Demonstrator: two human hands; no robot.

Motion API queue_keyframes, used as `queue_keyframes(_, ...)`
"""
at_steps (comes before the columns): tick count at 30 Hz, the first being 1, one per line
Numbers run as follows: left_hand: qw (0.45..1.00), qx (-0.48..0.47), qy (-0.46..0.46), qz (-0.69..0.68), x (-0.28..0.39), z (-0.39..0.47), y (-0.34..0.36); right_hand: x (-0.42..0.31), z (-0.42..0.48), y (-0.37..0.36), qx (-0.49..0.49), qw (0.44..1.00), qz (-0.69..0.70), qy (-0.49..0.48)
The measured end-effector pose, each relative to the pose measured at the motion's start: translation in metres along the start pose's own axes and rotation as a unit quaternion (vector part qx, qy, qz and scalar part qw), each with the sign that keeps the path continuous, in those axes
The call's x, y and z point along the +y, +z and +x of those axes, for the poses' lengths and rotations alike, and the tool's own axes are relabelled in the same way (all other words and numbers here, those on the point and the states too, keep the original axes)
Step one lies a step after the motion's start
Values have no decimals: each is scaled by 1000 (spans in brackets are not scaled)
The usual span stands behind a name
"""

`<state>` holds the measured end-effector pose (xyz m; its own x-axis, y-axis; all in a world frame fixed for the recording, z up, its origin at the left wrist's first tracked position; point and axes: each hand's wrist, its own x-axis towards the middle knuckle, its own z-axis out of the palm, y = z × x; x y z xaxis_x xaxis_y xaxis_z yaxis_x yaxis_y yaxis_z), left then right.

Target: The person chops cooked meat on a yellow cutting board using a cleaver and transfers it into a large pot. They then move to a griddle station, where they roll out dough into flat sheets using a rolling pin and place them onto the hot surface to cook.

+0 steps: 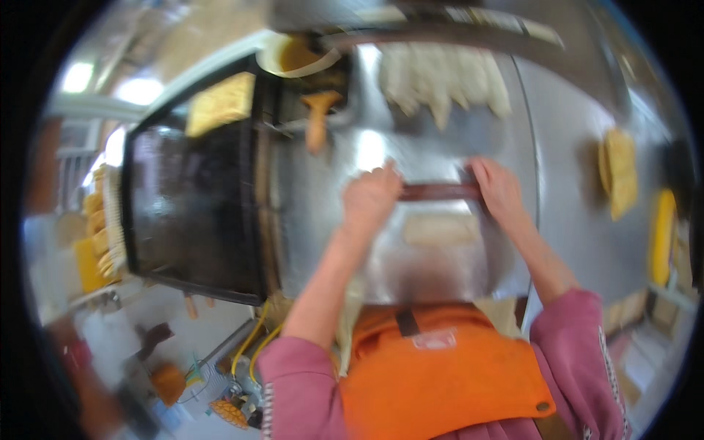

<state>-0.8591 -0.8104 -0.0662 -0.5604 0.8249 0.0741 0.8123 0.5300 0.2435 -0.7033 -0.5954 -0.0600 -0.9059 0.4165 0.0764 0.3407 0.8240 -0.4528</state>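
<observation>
A dark reddish-brown rolling pin (439, 192) lies crosswise over a shiny metal worktop (313, 220). My left hand (373, 195) is closed around its left end. At the other end, my right hand (499, 186) grips it with the fingers pointing away from me. Just on my side of the pin is a flat, pale oblong of dough (441, 229), apart from the pin. Several pale strips of dough (443, 77) lie side by side at the far end of the worktop. The picture is blurred.
Left of the worktop is a black griddle (192, 203) bearing a yellow flatbread (223, 104). A wooden-handled brush or scraper (318, 124) lies near a white bowl of amber liquid (301, 58). Folded flatbreads (620, 173) are on the right. Yellow hoses (250, 341) hang below.
</observation>
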Motion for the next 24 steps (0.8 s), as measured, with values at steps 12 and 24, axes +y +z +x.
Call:
queue_keyframes(12,998,-17,-45,-42,33,-68,-30,-56,-73,-21,64,996,1,56)
queue_keyframes(24,1000,-10,-10,20,4,2,-4,-31,-14,-4,56,992,-104,37)
